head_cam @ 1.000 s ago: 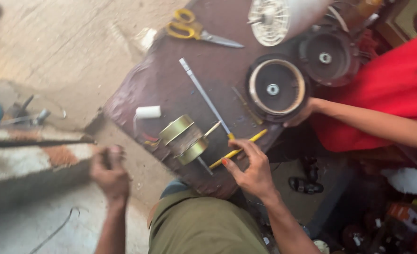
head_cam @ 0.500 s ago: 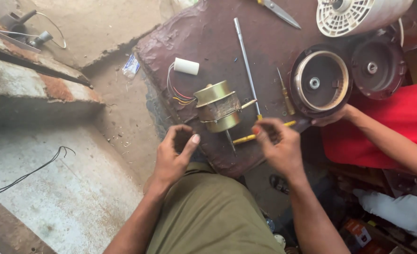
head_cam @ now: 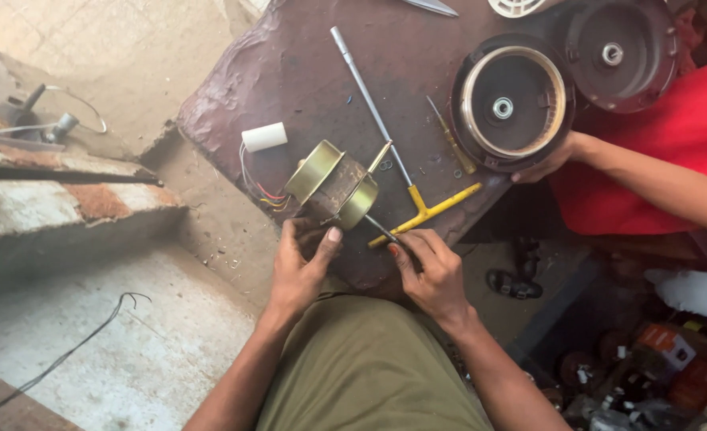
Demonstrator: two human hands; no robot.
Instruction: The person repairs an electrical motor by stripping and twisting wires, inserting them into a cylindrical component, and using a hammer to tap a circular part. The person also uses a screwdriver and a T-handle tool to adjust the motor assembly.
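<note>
Motor (head_cam: 331, 187): on desk (head_cam: 306, 56) near edge, casing still closed, wires attached.
Left hand (head_cam: 302, 263): grip clamped on motor's near side.
Right hand (head_cam: 432, 271): fingers closed on motor shaft (head_cam: 379, 229).
Progress: early; nothing taken apart yet.

Dark worktable (head_cam: 306, 64): motor (head_cam: 333, 187), T-handled wrench (head_cam: 401, 172).

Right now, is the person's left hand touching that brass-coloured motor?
Touching. The head view shows the left hand with thumb and fingers pressed against the lower side of the motor, no gap between them.
</note>
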